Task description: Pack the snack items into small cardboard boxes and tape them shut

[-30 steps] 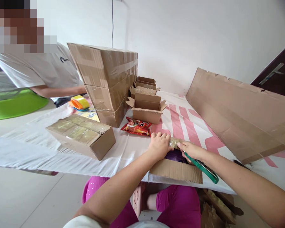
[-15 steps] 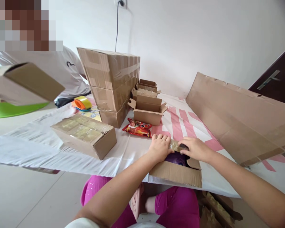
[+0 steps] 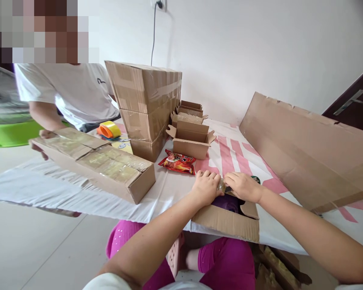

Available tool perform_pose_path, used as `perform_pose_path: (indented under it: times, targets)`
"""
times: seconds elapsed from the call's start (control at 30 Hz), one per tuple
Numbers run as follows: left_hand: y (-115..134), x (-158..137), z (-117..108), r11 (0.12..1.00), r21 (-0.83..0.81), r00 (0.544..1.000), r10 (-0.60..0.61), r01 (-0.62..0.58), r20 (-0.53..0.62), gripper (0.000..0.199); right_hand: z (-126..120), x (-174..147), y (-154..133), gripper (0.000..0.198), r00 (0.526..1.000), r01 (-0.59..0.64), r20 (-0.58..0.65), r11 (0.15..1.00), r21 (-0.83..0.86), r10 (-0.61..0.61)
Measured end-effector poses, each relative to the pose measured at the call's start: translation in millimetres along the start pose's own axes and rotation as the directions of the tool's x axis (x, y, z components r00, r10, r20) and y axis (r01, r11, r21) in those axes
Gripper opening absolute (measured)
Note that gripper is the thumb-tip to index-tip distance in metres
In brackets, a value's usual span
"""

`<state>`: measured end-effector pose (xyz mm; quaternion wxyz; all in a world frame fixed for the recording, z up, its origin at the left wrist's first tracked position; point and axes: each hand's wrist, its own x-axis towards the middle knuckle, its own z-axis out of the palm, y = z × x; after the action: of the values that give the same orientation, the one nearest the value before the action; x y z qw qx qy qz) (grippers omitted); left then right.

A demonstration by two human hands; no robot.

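A small open cardboard box (image 3: 226, 225) lies at the table's front edge, its near flap folded out towards me. Inside shows a dark purple thing (image 3: 226, 203); the rest of the contents is hidden. My left hand (image 3: 207, 187) is wrapped over the box's far left edge. Against the far flap, where clear tape (image 3: 221, 185) shines, the fingers of my right hand (image 3: 243, 187) are bent and pressed together. What they pinch is hidden. A small green-rimmed round thing (image 3: 255, 179) peeks out behind that hand. Just beyond my left hand lies a red snack packet (image 3: 178, 162).
Taped cartons (image 3: 148, 92) stand stacked at centre left. Several open boxes (image 3: 190, 141) line up beside them. Co-worker's hand (image 3: 45, 145) touches a taped box (image 3: 108, 161) at left. A large cardboard sheet (image 3: 305, 153) leans at right. An orange-yellow roll (image 3: 108, 130) sits behind.
My right hand has moved slightly left and inwards, closer to my left hand. The co-worker has lowered a carried box to the table, end to end with the taped one.
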<state>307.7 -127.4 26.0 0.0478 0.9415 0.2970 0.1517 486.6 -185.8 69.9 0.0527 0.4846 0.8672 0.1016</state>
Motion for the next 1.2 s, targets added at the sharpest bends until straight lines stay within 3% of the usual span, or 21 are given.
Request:
perform_pose_path:
  times: [0.1, 0.2, 0.33, 0.47, 0.67, 0.77, 0.9, 1.0, 1.1, 1.2]
  targets:
    - [-1.6, 0.7, 0.5, 1.0, -0.008, 1.0, 0.015, -0.015, -0.005, 0.043, -2.3, -3.5, 5.8, 0.02, 0.999, -0.042, -0.01, 0.99, 0.133, 0.044]
    - [-3.0, 2.6, 1.3, 1.0, -0.018, 1.0, 0.02, -0.02, 0.003, 0.041, -3.5, -11.6, 8.8, 0.026, 0.999, 0.04, -0.015, 0.98, 0.195, -0.038]
    - [-3.7, 5.6, 2.6, 1.0, -0.019, 1.0, 0.022, -0.022, 0.013, 0.041, 3.6, -18.1, 6.2, 0.023, 0.986, 0.153, -0.066, 0.988, -0.006, -0.153]
    - [-3.1, 6.7, 2.5, 1.0, -0.003, 1.0, 0.016, -0.016, 0.02, 0.043, 14.5, -13.9, 4.9, 0.026, 0.942, 0.257, -0.159, 0.942, -0.217, -0.294]
    - [-2.0, 6.7, 2.2, 1.0, 0.004, 0.999, 0.003, -0.003, 0.032, 0.041, 19.6, -9.7, 8.9, 0.026, 0.883, 0.325, -0.234, 0.89, -0.319, -0.406]
    - [-2.2, 7.2, 3.8, 1.0, 0.011, 1.0, 0.014, -0.014, 0.02, 0.041, 20.7, -7.7, 10.1, 0.026, 0.885, 0.343, -0.201, 0.88, -0.328, -0.42]
    - [-2.5, 7.2, 4.5, 1.0, 0.011, 1.0, 0.015, -0.015, 0.019, 0.04, 20.3, -0.3, 10.6, 0.022, 0.945, 0.294, -0.071, 0.924, -0.246, -0.32]
    - [-2.7, 7.0, 4.2, 1.0, 0.013, 1.0, 0.008, -0.009, 0.019, 0.036, 17.5, 5.2, 8.6, 0.007, 0.995, 0.094, 0.035, 0.995, -0.045, -0.093]
    - [-3.0, 7.8, 4.7, 1.0, 0.011, 1.0, 0.014, -0.014, 0.013, 0.037, 14.1, 7.9, 5.8, 0.012, 0.984, -0.16, 0.104, 0.976, 0.15, 0.145]
    - [-3.2, 9.2, 5.6, 1.0, 0.006, 1.0, 0.013, -0.013, 0.018, 0.041, 10.8, 8.4, 5.5, 0.01, 0.963, -0.263, 0.119, 0.941, 0.213, 0.242]
